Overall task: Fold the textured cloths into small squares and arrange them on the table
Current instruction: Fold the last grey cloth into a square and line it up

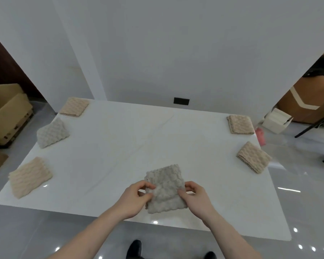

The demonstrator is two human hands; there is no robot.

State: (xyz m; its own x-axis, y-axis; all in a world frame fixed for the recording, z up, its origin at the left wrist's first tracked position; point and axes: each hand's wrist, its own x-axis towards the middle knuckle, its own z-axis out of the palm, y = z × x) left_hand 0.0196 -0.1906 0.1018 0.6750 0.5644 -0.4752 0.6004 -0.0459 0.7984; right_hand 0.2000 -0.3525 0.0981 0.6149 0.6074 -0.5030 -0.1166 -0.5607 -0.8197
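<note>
A grey textured cloth (165, 186), folded to a small rectangle, lies near the front edge of the white table (120, 143). My left hand (137, 198) pinches its left edge and my right hand (195, 197) pinches its right edge. Along the left side lie a beige folded cloth (30, 177), a grey folded cloth (51, 135) and another beige one (74, 106) at the far corner. On the right side rest two beige folded cloths, one at the far corner (240, 124) and one nearer (253, 157).
A cardboard box (6, 113) stands on the floor to the left. A white box (277, 120), a pink item (260, 136) and black chair legs (310, 128) sit to the right. A black wall socket (181, 100) is behind the table. My shoes (135, 248) show below.
</note>
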